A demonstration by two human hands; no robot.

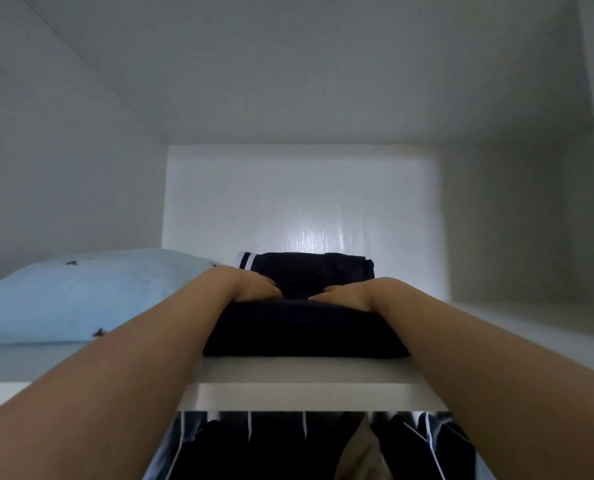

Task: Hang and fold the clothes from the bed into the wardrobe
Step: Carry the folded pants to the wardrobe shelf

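To the left of our left hand [254,287] lay a pale blue pillow [81,296], its cover dotted with small dark motifs too small for us to make out, and its near corner came close to our left wrist. Just beyond our fingertips sat a second folded dark garment [316,271], with two white bands showing at its left end, backed by the white rear panel [302,202] of the wardrobe. Below our forearms, under the white shelf [288,372], dark hanging clothes [271,445] filled the rail space. The folded dark garment [302,330] lay directly beneath both palms, flat on the shelf near its front edge, with the striped pile right behind it. Its long axis ran side to side, from one hand to the other, and its thick folded edge faced us. Our left hand and our right hand [345,294] rested on top of it, near its rear edge, fingers stretched flat and pointing inward towards each other, pressing down rather than clasping the cloth. A narrow stretch of fabric showed between the fingertips.
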